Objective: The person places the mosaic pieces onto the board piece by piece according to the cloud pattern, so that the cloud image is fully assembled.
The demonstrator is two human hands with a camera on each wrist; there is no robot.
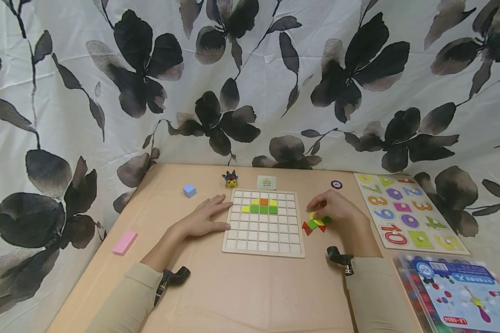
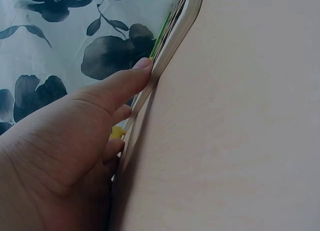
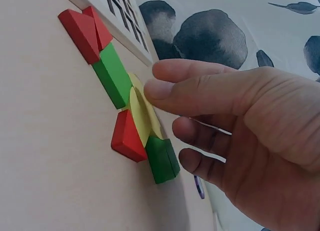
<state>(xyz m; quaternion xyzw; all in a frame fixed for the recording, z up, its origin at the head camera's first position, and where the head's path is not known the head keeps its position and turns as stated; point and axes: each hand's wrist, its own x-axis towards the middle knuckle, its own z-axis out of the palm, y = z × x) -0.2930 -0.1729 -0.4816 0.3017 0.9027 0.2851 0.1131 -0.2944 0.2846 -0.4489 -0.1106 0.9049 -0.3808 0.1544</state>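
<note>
A square wooden grid board (image 1: 243,235) lies mid-table, with green, yellow and orange pieces (image 1: 263,209) set in its upper cells. My left hand (image 1: 204,215) rests at the board's left edge, fingers spread and thumb (image 2: 140,66) touching the rim. Right of the board, my right hand (image 1: 335,206) hovers over a small pile of loose blocks, its fingers loosely bent. In the right wrist view, red blocks (image 3: 80,36), a green block (image 3: 112,76), yellow pieces (image 3: 142,113) and a darker green block (image 3: 162,161) lie close together. The thumb tip is nearest the yellow pieces; nothing shows pinched.
Behind the board stand a small figurine (image 1: 231,178) and a patterned card (image 1: 266,182). A blue cube (image 1: 189,190) and pink block (image 1: 125,243) lie leftward. Rightward are a dark round disc (image 1: 336,184), a number board (image 1: 408,212) and a plastic case (image 1: 462,293).
</note>
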